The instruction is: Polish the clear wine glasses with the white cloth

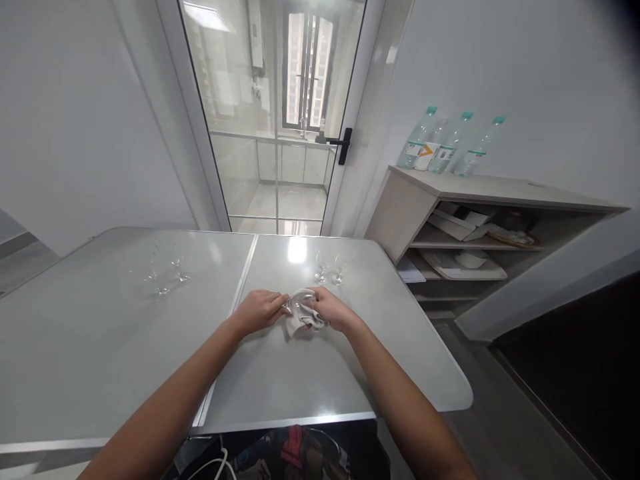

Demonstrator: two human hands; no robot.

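Above the grey table, a small clear stemmed glass lies on its side between my two hands. My left hand is closed around its foot and stem end. A white cloth with dark markings covers part of the bowl. My right hand is closed on this cloth, pressing it at the bowl's rim; some of its fingers are hidden inside the cloth. Just beyond, two upright stemmed glasses, a left one and a right one, stand side by side.
More clear glasses stand on the table's left half, faint against the surface. A pale seam divides the tabletop. At right, a shelf unit carries plastic bottles. Behind the table is a glass door with a black handle.
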